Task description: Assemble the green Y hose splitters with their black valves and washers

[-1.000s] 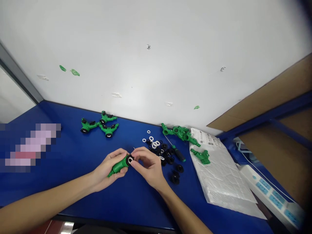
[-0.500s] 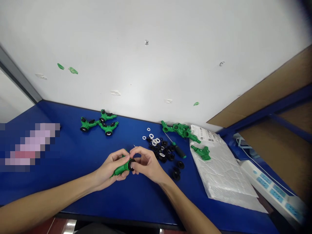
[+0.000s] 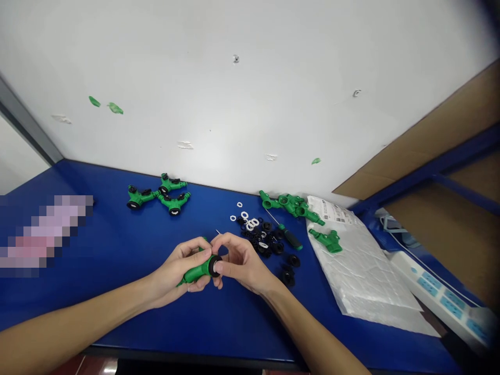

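Wrapped in my left hand (image 3: 191,263) is a green Y-shaped hose connector (image 3: 197,272), its black-ringed end turned to the right. A white washer (image 3: 215,266) shows inside that black ring. My right hand (image 3: 236,260) is closed at the ringed end, with its thumb against the washer and its fingers curled around the far side. My fingers cover part of the connector. To the right of my hands lies a pile of black rings and caps (image 3: 260,237), with several loose white washers (image 3: 253,223) on and beside it.
Finished-looking green connectors (image 3: 172,203) with black fittings stand at the back left. Bare green connectors (image 3: 291,204) lie at the back right, near a screwdriver (image 3: 291,238). Another connector (image 3: 328,240) rests on a white padded bag (image 3: 359,276), beside a power strip (image 3: 441,297).
The view has shifted slightly. My right thumb has moved a little outward at the ringed end, so more of the black ring and white washer shows. My left hand keeps its hold.
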Demonstrator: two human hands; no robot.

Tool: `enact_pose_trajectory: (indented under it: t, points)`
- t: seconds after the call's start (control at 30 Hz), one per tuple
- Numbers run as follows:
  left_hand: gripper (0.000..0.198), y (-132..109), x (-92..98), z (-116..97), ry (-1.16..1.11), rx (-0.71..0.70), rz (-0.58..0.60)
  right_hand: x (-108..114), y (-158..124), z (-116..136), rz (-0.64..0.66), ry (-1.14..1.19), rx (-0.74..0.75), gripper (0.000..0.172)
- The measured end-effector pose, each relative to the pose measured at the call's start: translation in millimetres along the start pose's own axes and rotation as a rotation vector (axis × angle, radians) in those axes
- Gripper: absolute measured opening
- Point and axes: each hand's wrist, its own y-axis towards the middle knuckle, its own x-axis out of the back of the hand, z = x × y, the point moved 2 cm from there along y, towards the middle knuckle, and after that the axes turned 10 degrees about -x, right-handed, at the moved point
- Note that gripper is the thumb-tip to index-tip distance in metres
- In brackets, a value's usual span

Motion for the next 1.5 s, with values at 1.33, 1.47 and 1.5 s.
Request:
enact_pose_trajectory:
  t: [1.33, 1.47, 1.5]
  points:
    - [0.027, 17.7, 6.2, 9.1, 0.077, -0.055, -0.014, 13.7, 4.8, -16.0, -0.106, -0.065, 0.141, 0.023]
    - [0.027, 21.4, 9.1, 9.9, 0.075, -0.069, -0.037, 13.1, 5.4, -17.3, -0.145, -0.068, 0.141, 0.026]
    - [0.027, 21.5, 9.9, 9.6, 0.069, -0.073, -0.042, 12.3, 5.7, -17.1, -0.153, -0.064, 0.142, 0.027]
